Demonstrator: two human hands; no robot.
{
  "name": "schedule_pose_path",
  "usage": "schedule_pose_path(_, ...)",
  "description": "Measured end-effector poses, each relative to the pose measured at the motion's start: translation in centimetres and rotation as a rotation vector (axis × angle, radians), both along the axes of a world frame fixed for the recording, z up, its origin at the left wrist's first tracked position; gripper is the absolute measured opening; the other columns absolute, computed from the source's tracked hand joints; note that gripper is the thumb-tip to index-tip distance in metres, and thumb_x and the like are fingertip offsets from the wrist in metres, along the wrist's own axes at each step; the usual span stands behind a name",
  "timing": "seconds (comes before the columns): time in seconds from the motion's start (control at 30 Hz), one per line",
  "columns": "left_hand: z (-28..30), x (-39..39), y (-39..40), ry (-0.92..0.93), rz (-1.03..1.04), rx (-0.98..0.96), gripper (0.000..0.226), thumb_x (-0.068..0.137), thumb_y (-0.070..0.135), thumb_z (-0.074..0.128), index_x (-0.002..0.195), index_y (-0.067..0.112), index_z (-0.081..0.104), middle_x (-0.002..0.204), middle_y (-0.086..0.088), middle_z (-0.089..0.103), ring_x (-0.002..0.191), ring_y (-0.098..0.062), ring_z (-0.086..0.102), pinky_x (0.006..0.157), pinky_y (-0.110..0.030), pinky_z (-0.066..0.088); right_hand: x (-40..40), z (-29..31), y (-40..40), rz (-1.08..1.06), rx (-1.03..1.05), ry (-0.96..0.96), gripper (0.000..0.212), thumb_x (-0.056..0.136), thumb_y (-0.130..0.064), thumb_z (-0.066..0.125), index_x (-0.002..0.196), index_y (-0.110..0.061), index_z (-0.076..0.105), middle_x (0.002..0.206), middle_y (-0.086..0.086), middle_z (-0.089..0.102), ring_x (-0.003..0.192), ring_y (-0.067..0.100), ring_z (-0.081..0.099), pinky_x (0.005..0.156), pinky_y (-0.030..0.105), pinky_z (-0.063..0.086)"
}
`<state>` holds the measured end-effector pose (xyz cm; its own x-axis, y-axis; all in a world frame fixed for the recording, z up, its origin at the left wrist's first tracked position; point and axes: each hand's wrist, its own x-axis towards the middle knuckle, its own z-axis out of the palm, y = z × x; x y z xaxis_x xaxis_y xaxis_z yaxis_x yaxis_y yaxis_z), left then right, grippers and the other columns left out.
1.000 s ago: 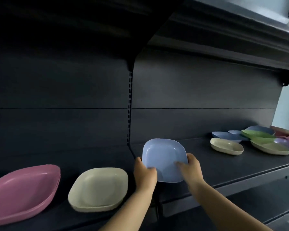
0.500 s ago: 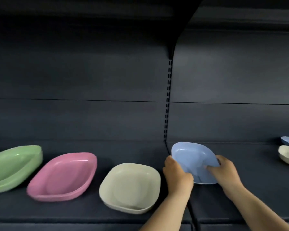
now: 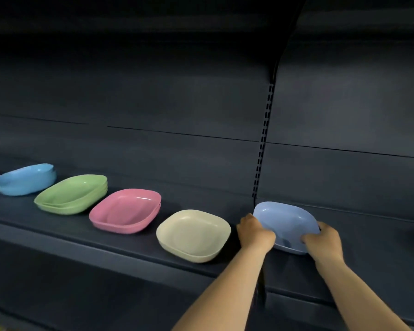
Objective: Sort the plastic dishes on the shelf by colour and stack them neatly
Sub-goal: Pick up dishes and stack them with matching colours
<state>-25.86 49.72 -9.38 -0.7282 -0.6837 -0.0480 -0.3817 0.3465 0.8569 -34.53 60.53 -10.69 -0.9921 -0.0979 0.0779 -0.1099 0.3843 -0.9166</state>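
Both hands grip one pale blue dish (image 3: pixel 284 223), left hand (image 3: pixel 256 234) on its left rim, right hand (image 3: pixel 321 237) on its near right rim, fingers curled around it, tilted above the shelf (image 3: pixel 120 240) near the front edge. Carried left toward the blue stack (image 3: pixel 24 179), it could clip the cream dish (image 3: pixel 194 235) just beside it; open room lies above the row.

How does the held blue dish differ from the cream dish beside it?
The blue dish is tilted and gripped by the left hand and right hand; the cream dish sits flat on the shelf, untouched. Colours differ. Both share a rounded-square shape.
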Motion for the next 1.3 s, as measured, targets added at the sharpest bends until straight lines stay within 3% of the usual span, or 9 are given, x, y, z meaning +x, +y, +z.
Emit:
schedule_pose_path(0.2, 0.8, -0.3, 0.5, -0.076, 0.055, 0.012, 0.055, 0.083, 0.009, 0.050, 0.137, 0.009, 0.040, 0.140, -0.010, 0.042, 0.128, -0.030, 0.043, 0.099, -0.033, 0.045, -1.0, 0.4, 0.4, 0.081, 0.104, -0.089, 0.012, 0.081, 0.005, 0.052, 0.089, 0.001, 0.060, 0.093, 0.021, 0.062, 0.075, 0.031, 0.053, 0.060, 0.031, 0.043)
schedule_pose_path(0.4, 1.2, -0.4, 0.8, -0.119, 0.077, -0.030, 0.049, 0.084, 0.007, 0.050, 0.133, 0.009, 0.045, 0.131, -0.009, 0.052, 0.116, -0.027, 0.054, 0.076, -0.025, 0.043, -2.2, 0.3, 0.1, 0.111, 0.167, -0.108, 0.031, 0.079, 0.000, 0.054, 0.110, 0.005, 0.058, 0.110, 0.024, 0.059, 0.096, 0.037, 0.059, 0.066, 0.033, 0.043)
schedule_pose_path(0.5, 1.1, -0.4, 0.7, -0.090, 0.083, 0.011, 0.053, 0.084, 0.012, 0.058, 0.135, 0.010, 0.044, 0.135, -0.008, 0.051, 0.118, -0.026, 0.053, 0.086, -0.029, 0.046, -2.2, 0.6, 0.5, 0.138, 0.105, -0.140, 0.027, 0.081, -0.003, 0.059, 0.107, 0.004, 0.059, 0.098, 0.018, 0.058, 0.085, 0.032, 0.055, 0.065, 0.032, 0.042)
schedule_pose_path(0.6, 0.9, 0.4, 0.7, 0.026, 0.035, 0.181, 0.081, 0.083, 0.024, 0.071, 0.149, 0.013, 0.024, 0.153, -0.002, 0.030, 0.136, -0.022, 0.036, 0.104, -0.030, 0.034, -1.8, 0.9, 2.2, 0.194, -0.067, -0.209, 0.012, 0.084, -0.011, 0.066, 0.089, -0.004, 0.058, 0.087, 0.008, 0.053, 0.087, 0.028, 0.048, 0.061, 0.030, 0.039)
schedule_pose_path(0.67, 0.9, 0.9, 0.8, 0.080, -0.002, 0.212, 0.089, 0.082, 0.031, 0.072, 0.151, 0.014, 0.018, 0.156, -0.001, 0.023, 0.140, -0.021, 0.030, 0.107, -0.031, 0.030, -1.6, 1.0, 4.0, 0.267, -0.103, -0.211, 0.042, 0.085, -0.021, 0.069, 0.119, -0.003, 0.056, 0.117, 0.008, 0.056, 0.114, 0.030, 0.050, 0.086, 0.032, 0.043)
schedule_pose_path(0.77, 1.0, 1.6, 1.3, 0.102, -0.031, 0.157, 0.091, 0.082, 0.039, 0.070, 0.151, 0.016, 0.016, 0.157, 0.001, 0.019, 0.142, -0.020, 0.027, 0.109, -0.032, 0.029, -0.9, 1.3, 7.5, 0.326, -0.087, -0.152, 0.074, 0.084, -0.034, 0.070, 0.144, -0.005, 0.036, 0.146, 0.007, 0.042, 0.132, 0.025, 0.042, 0.105, 0.033, 0.035)
schedule_pose_path(0.97, 2.6, 1.3, 4.6, 0.192, -0.070, -0.137, 0.081, 0.082, 0.040, 0.070, 0.148, 0.022, 0.027, 0.154, 0.000, 0.024, 0.141, -0.020, 0.026, 0.111, -0.035, 0.032, 0.6, 3.5, 15.9, 0.265, 0.072, 0.099, 0.065, 0.083, -0.041, 0.069, 0.138, -0.016, 0.045, 0.135, 0.001, 0.053, 0.122, 0.015, 0.052, 0.094, 0.026, 0.043)
schedule_pose_path(1.17, 3.8, -1.9, 12.2, 0.275, -0.200, -0.097, 0.070, 0.086, 0.039, 0.064, 0.145, 0.025, 0.030, 0.153, 0.002, 0.025, 0.138, -0.021, 0.032, 0.105, -0.034, 0.035, -0.8, 3.6, 25.2, 0.084, 0.336, 0.289, 0.064, 0.084, -0.039, 0.068, 0.137, -0.013, 0.045, 0.136, 0.003, 0.049, 0.125, 0.020, 0.047, 0.097, 0.028, 0.037)
schedule_pose_path(1.3, 3.6, -6.9, 17.9, 0.270, -0.318, -0.093, 0.072, 0.085, 0.040, 0.065, 0.145, 0.024, 0.030, 0.152, 0.002, 0.028, 0.137, -0.020, 0.033, 0.106, -0.034, 0.034, -5.1, 3.4, 31.2, -0.091, 0.336, 0.276, 0.062, 0.083, -0.038, 0.067, 0.136, -0.013, 0.048, 0.136, 0.004, 0.048, 0.127, 0.027, 0.044, 0.099, 0.036, 0.040)
